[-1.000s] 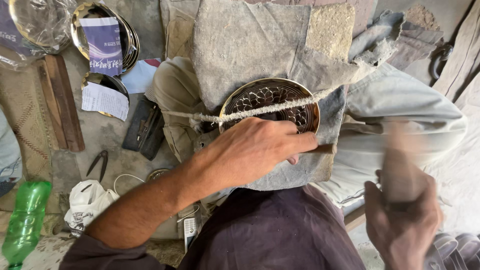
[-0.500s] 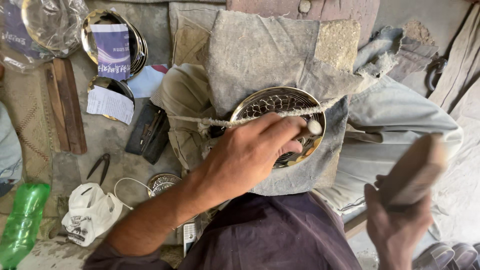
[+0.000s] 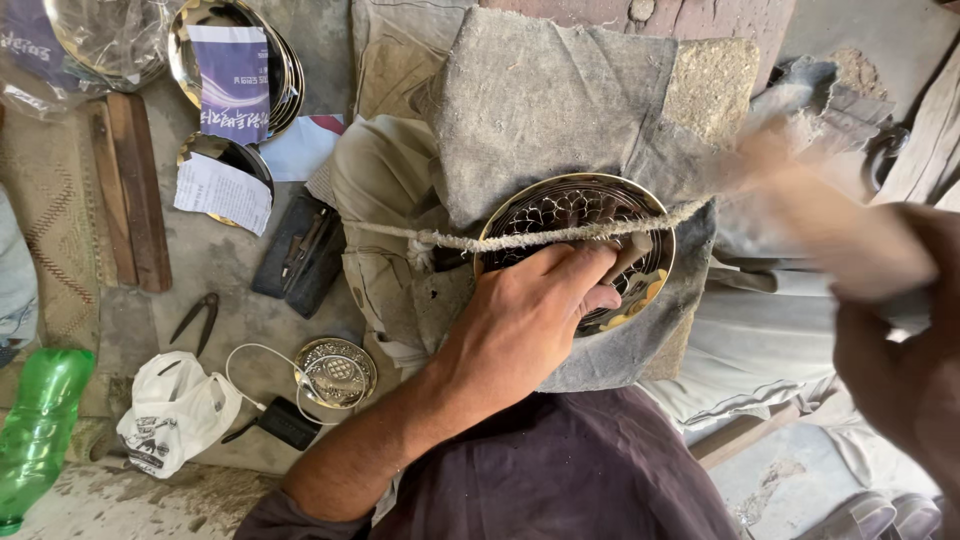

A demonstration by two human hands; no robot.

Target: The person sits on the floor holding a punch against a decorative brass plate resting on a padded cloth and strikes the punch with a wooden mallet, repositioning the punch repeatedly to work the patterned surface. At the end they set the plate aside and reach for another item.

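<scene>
- The round engraved metal plate (image 3: 575, 225) lies on a grey cloth pad (image 3: 560, 110) over the person's lap, tied down by a rope (image 3: 520, 238) running across its middle.
- Most of the plate's upper face already shows a fine scale-like pattern; the lower right part, near the rim, looks smoother and gold-toned, so by my judgement the engraving is well along but not finished.
- The left hand (image 3: 525, 320) lies over the plate's lower half, fingers curled around a small punch or chisel (image 3: 632, 252) that stands on the metal.
- The right hand (image 3: 900, 370) is clenched on a wooden mallet (image 3: 830, 215), which is blurred and raised to the right of the plate, apart from the punch.
- On the floor to the left: a smaller patterned dish (image 3: 335, 372), pliers (image 3: 197, 318), a dark tool case (image 3: 300, 252), a white bag (image 3: 175, 410), a green bottle (image 3: 35, 430), and stacked shiny plates (image 3: 285, 70) with paper slips on them.
</scene>
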